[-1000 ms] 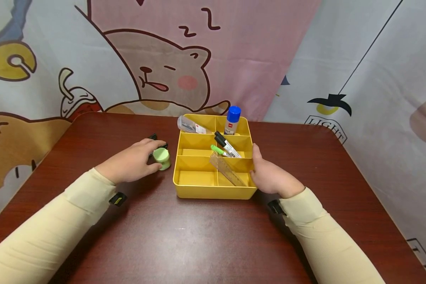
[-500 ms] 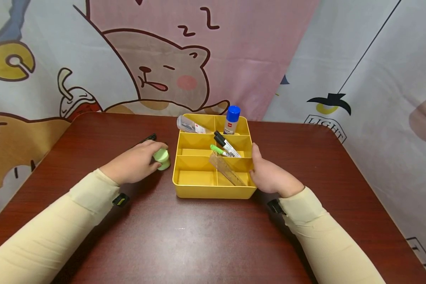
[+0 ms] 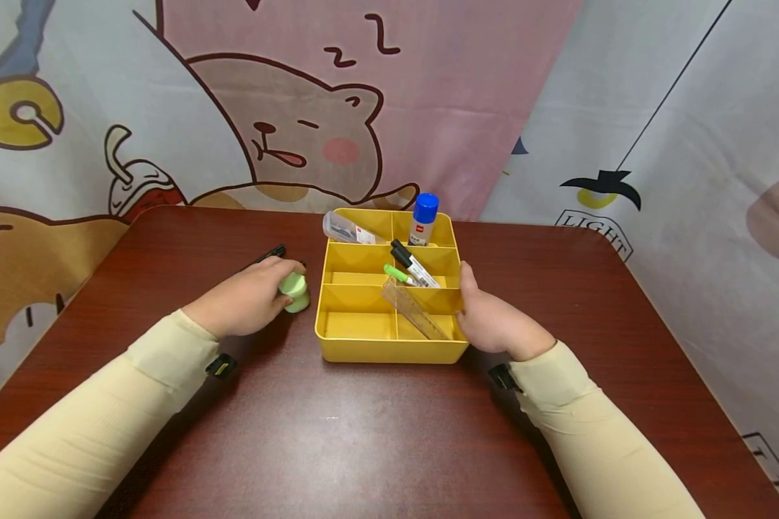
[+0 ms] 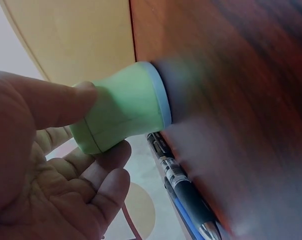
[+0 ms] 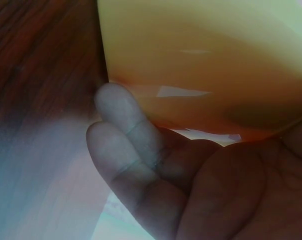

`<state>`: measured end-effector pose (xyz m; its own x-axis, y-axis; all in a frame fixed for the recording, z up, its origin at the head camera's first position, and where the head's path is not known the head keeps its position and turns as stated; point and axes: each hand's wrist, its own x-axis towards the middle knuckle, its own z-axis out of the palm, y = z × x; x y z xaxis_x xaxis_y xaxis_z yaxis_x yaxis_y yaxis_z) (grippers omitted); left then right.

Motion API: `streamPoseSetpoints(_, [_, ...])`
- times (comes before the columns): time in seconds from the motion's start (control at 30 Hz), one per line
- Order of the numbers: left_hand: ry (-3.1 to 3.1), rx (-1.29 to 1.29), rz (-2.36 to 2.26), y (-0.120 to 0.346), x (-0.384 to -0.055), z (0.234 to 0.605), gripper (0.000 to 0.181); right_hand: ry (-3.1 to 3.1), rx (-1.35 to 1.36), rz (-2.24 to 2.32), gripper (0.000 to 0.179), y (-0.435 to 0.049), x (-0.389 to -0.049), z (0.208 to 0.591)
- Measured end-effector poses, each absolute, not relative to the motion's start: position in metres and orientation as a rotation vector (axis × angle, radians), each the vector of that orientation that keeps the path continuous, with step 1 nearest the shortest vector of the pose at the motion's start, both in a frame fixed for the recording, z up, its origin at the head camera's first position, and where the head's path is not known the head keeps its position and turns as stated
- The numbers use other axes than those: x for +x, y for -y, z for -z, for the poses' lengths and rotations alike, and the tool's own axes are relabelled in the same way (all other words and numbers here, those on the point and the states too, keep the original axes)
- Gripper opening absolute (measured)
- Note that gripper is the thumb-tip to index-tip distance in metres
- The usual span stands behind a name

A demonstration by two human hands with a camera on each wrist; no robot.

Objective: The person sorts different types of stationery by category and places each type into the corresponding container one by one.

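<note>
My left hand (image 3: 249, 295) pinches a small light-green waisted cylinder (image 3: 295, 292) between thumb and fingers, left of the yellow box. In the left wrist view the cylinder (image 4: 123, 102) shows a pale blue rim at its base, close to the tabletop; whether it touches is unclear. My right hand (image 3: 503, 321) rests against the right side of the yellow divided box (image 3: 392, 352). In the right wrist view its extended fingers (image 5: 123, 150) lie along the box wall (image 5: 191, 65). The box bears a clear ruler (image 3: 415, 310), a black-capped marker (image 3: 415, 264), a green-capped pen (image 3: 399, 274) and a blue-capped glue stick (image 3: 423, 220).
A clear plastic case (image 3: 347, 228) leans in the box's back left compartment. Black pens (image 3: 269, 254) lie beyond my left hand; a dark-gripped pen (image 4: 181, 182) and a blue one beside it show in the left wrist view. A printed cloth (image 3: 461, 94) hangs behind the brown table (image 3: 363, 440).
My left fingers have closed round the green cylinder, which has shifted very slightly toward the hand. More of the black pens shows behind that hand. The right hand stays at the box.
</note>
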<state>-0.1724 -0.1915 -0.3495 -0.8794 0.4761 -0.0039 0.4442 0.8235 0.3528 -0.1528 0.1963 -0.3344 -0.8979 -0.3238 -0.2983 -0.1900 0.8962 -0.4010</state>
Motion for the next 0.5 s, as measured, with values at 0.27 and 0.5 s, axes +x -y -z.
streamPoseSetpoints(0.27, [-2.916, 0.728, -0.567, 0.1930, -0.1703, 0.3469, 0.045, -2.703, -0.375, 0.517, 0.087, -0.1964, -0.1528, 0.3345])
streamPoseSetpoints(0.5, [-2.914, 0.685, -0.619, 0.1914, -0.1685, 0.3398, 0.044, -2.701, -0.366, 0.529, 0.086, -0.1956, -0.1527, 0.3340])
